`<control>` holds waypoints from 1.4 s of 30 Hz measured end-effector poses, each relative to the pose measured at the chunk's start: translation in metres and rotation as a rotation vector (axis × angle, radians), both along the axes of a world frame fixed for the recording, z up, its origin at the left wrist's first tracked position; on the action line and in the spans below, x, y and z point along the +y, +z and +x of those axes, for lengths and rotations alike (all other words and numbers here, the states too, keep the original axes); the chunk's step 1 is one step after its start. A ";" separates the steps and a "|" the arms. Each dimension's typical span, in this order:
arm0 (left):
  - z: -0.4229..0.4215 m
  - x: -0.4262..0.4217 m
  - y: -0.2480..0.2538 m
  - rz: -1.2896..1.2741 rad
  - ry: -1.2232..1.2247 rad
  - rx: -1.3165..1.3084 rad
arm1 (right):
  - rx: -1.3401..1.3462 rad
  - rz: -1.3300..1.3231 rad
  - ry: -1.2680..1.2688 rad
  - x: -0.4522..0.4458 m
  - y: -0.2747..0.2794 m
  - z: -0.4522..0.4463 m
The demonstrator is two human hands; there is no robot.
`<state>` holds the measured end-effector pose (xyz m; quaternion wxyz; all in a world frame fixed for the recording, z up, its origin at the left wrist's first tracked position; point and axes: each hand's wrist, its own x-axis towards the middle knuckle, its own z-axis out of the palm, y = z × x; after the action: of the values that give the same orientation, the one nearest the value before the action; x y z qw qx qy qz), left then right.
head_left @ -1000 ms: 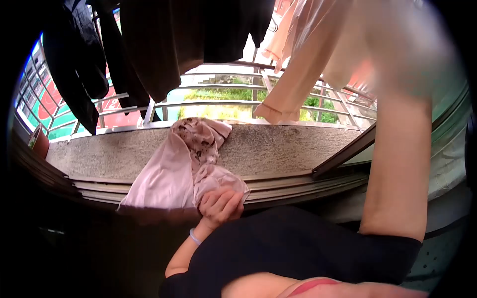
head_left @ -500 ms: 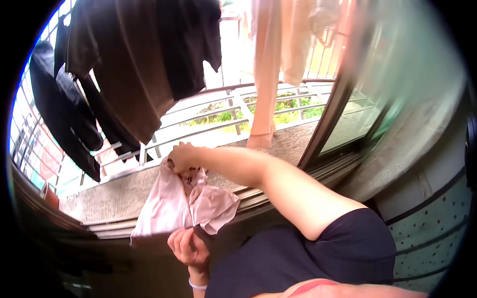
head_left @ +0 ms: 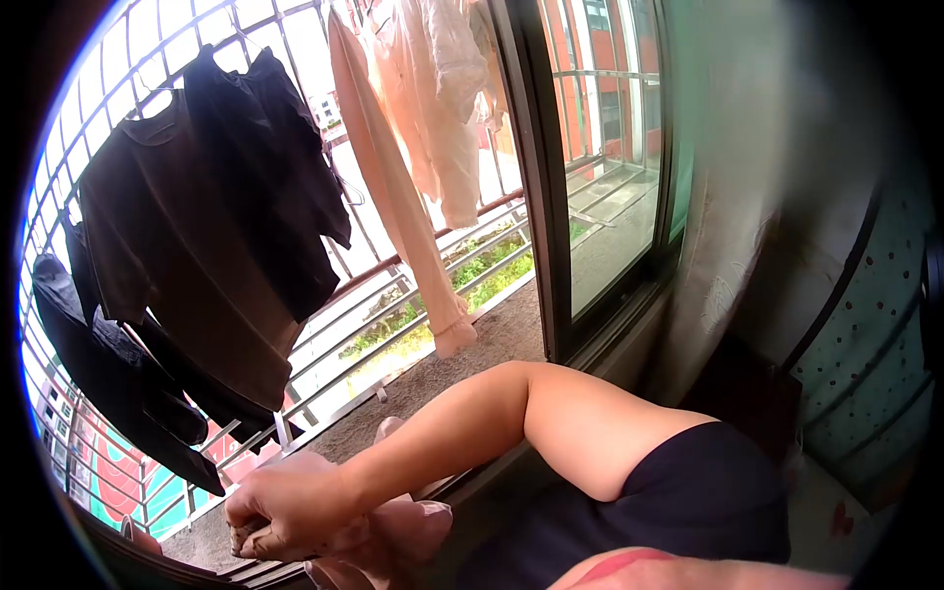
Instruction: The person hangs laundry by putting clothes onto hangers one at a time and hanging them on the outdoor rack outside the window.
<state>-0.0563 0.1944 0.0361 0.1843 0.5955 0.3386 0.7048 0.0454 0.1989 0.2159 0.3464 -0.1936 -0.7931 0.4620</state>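
Note:
My right hand (head_left: 290,506) is curled closed at the lower left, beside the window sill. A pale pink garment (head_left: 418,526) hangs bunched below and behind it, partly covered by my forearm. Between the curled fingers shows a small dark-marked bit, seemingly the garment's edge. At the bottom edge of the view, a skin-toned shape that looks like fingers of my left hand (head_left: 339,575) sits under the right hand, against the pink cloth. The rest of that hand is cut off, and its grip is hidden.
Dark shirts (head_left: 197,216) and light pink clothes (head_left: 423,118) hang outside the window before metal security bars (head_left: 383,324). A rough concrete ledge (head_left: 511,320) runs below them. To the right stand a sliding window frame (head_left: 546,197), a pale curtain (head_left: 718,265) and dotted fabric (head_left: 860,334).
My view has turned, with the hanging clothes shifting left and down. The right hand has moved down and left with the pink garment, and the left hand has mostly dropped out of view.

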 end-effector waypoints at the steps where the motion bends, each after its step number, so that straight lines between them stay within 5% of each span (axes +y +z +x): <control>1: -0.005 0.001 0.000 0.005 0.023 0.046 | 0.121 0.023 0.101 0.002 -0.017 -0.015; 5: -0.033 -0.004 0.006 0.020 0.163 0.212 | 0.236 0.140 0.114 -0.005 -0.001 0.011; 6: -0.040 -0.008 0.009 0.015 0.209 0.251 | 0.430 -0.024 0.231 0.009 -0.002 0.006; 10: -0.068 -0.030 0.027 0.029 0.361 0.405 | 0.348 -0.176 -0.053 0.049 0.017 0.045; 15: -0.094 -0.083 0.052 0.113 0.569 0.620 | -0.068 -0.078 -0.151 0.003 0.019 0.086; 18: -0.102 -0.132 0.066 0.184 0.714 0.759 | -0.285 -0.054 0.260 -0.012 0.026 0.116; 19: -0.107 -0.145 0.076 0.250 0.748 0.719 | -0.322 0.053 0.168 -0.025 0.023 0.098; 22: -0.048 -0.142 0.100 0.635 0.603 0.310 | -0.432 0.420 0.144 -0.068 0.022 0.121; 24: -0.050 -0.200 0.107 -0.054 0.126 -0.296 | -0.459 0.457 0.203 -0.093 0.016 0.137; 25: -0.048 -0.206 0.110 -0.106 0.066 -0.336 | -0.475 0.419 0.253 -0.095 0.014 0.140; 28: -0.078 -0.210 0.095 -0.304 0.018 -0.261 | -0.318 -0.094 0.400 -0.076 -0.010 0.131; 29: -0.080 -0.211 0.091 -0.326 -0.216 -0.159 | -0.209 -0.166 0.385 -0.079 -0.027 0.129; 33: -0.042 -0.200 0.063 -0.468 0.212 0.049 | -0.188 -0.343 0.257 -0.103 -0.035 0.130; 37: 0.021 -0.208 0.051 -0.238 -0.249 -0.097 | -0.156 -0.230 0.098 -0.122 -0.042 0.120; 39: 0.039 -0.202 0.029 -0.225 -0.415 -0.061 | -0.082 -0.390 0.079 -0.127 -0.052 0.111; 40: 0.055 -0.211 0.032 -0.406 -0.456 -0.089 | -0.037 -0.471 0.050 -0.129 -0.056 0.106; 42: 0.057 -0.200 -0.017 -0.310 -0.249 0.116 | 0.133 -0.619 0.006 -0.133 -0.067 0.098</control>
<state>0.0010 -0.0060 0.0190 0.3398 0.6369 0.3767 0.5805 0.1435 0.0659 0.1486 0.3208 -0.2568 -0.5909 0.6943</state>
